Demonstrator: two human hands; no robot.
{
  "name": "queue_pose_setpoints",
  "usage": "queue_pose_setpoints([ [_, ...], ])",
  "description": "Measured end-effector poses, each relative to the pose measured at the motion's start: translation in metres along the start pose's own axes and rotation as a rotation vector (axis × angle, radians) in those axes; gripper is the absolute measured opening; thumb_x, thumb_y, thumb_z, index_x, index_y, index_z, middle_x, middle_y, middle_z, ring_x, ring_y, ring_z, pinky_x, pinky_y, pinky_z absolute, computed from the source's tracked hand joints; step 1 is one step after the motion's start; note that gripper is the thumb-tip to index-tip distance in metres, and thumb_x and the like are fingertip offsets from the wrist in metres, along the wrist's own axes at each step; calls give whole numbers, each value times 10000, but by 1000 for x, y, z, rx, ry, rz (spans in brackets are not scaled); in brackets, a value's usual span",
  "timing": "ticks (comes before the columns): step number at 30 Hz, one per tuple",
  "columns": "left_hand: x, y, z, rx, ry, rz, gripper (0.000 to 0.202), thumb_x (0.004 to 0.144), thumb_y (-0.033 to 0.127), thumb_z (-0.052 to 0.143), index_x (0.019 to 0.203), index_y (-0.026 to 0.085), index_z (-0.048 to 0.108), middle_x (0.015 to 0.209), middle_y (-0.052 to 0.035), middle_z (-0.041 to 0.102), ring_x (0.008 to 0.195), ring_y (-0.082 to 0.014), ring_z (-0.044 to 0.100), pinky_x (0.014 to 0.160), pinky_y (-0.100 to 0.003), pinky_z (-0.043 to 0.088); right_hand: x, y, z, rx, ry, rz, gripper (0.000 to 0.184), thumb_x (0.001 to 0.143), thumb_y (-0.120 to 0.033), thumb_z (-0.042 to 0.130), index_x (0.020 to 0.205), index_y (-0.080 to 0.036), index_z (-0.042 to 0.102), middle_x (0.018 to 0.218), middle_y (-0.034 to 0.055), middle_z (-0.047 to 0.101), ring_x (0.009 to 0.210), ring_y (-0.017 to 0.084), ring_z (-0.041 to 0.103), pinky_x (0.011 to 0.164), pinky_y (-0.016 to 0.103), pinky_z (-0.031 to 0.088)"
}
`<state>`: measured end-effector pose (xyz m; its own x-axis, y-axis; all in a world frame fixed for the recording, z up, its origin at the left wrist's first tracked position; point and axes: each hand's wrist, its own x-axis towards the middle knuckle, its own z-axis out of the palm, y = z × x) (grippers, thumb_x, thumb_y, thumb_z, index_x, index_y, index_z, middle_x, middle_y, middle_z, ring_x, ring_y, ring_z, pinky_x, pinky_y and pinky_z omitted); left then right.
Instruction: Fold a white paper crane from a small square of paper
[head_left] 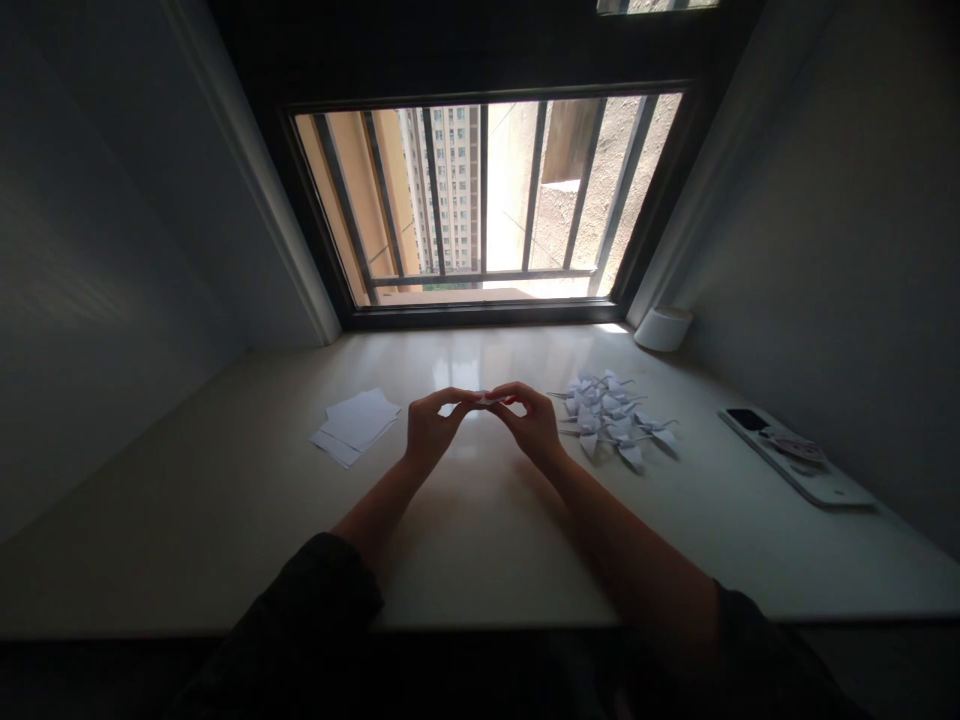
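Between my two hands is a small folded piece of white paper point(482, 398), mostly covered by the fingertips. My left hand point(436, 425) pinches its left side with thumb and fingers. On the other side my right hand point(531, 418) grips it the same way, and the fingertips of both hands almost meet. The paper is held above the white tabletop point(480, 540). Several folded white paper cranes point(611, 410) lie in a cluster just right of my right hand. To the left of my left hand rests a loose stack of white paper sheets point(358, 422).
A white phone-shaped object point(832, 487) with a dark patch lies at the right, by the wall. A white cylindrical object point(663, 328) stands in the back right corner. Behind the table is a barred window point(480, 200), with walls on both sides.
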<state>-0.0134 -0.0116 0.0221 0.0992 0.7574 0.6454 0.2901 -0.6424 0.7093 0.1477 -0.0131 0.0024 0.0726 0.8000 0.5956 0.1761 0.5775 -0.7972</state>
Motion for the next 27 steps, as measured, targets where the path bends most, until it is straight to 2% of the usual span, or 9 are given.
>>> queue_pose_setpoints([
  [11,-1,1,1,-20,3,-43,119,756,348,682,802,247,725,818,-2,742,791,-200,700,775,-319,543,-3,-5,0,-120,28,-61,61,769,-317,681,786,-258,686,812,22,700,810,201,614,744,363,481],
  [19,-1,-2,1,-10,6,-57,88,759,317,684,788,243,722,819,1,743,794,-190,700,779,-308,538,-1,-3,2,-25,-45,-19,147,772,-382,665,782,-235,665,828,28,693,806,192,630,724,338,477],
  [27,-3,-1,3,-82,-3,-48,101,759,328,681,764,234,719,859,-19,744,848,-213,700,816,-354,545,-2,3,1,-42,-25,4,93,758,-340,685,787,-253,701,800,25,702,798,195,622,695,337,480],
])
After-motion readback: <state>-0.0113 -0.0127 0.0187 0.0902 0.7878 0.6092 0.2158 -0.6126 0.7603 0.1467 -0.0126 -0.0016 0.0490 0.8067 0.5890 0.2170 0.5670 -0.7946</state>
